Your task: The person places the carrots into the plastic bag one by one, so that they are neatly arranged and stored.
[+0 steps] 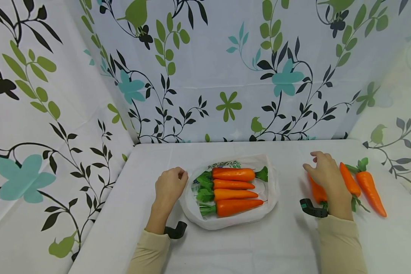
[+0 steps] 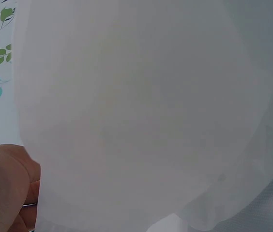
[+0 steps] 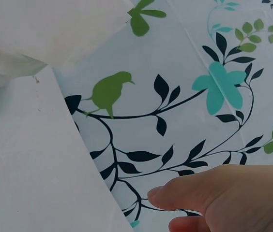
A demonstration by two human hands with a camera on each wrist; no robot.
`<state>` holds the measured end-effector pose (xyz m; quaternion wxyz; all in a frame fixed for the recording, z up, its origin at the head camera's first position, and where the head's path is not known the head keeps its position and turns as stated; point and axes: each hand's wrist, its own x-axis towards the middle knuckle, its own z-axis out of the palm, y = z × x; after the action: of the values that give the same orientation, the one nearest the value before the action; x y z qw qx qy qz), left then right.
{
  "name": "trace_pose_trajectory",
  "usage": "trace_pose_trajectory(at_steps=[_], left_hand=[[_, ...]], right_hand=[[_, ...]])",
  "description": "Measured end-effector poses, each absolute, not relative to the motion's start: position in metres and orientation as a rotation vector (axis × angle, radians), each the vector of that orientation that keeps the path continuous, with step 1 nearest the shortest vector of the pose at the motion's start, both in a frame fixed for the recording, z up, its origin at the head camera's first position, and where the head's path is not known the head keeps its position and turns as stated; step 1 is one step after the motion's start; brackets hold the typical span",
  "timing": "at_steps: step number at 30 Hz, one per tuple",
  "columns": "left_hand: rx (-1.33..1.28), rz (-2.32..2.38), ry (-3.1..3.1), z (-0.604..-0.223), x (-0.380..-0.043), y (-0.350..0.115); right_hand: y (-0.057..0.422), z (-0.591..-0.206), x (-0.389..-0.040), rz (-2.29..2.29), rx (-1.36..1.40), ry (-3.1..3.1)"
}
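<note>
A white bag lies wide open mid-table, with several orange carrots with green tops side by side in it. At the bag's left rim my left hand has its fingers curled and appears to pinch the edge. In the left wrist view the bag's wall fills most of the picture and hides the fingertips of that hand. My right hand hovers with parted, loosely bent fingers above a carrot, partly covering it. Nothing shows between thumb and index finger in the right wrist view.
Two more carrots, one beside my right forearm and one farther right, lie on the white table. Leaf-patterned cloth hangs behind the table and along both sides. Each wrist wears a black camera mount.
</note>
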<state>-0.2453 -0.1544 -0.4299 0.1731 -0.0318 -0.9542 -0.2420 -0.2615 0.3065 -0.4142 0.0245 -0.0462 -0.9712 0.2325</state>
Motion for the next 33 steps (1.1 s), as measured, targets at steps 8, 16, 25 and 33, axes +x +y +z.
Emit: trace_pose_trajectory(at_steps=[8,16,25,33], left_hand=[[-0.093,-0.675,-2.712,-0.429,-0.245,-0.154],[-0.084,-0.674,-2.712,-0.431,-0.244,-0.154],[-0.096,-0.681,-2.707,-0.429,-0.244,-0.153],[-0.099,-0.684,-2.699,-0.431,-0.244,-0.153]], right_hand=[[0.317,-0.423,-0.262,0.734,-0.229,-3.078],[0.322,-0.426,-0.26,0.762,-0.329,-3.167],[0.328,-0.428,-0.258,0.806,-0.422,-3.279],[0.33,-0.427,-0.257,0.808,-0.429,-3.349]])
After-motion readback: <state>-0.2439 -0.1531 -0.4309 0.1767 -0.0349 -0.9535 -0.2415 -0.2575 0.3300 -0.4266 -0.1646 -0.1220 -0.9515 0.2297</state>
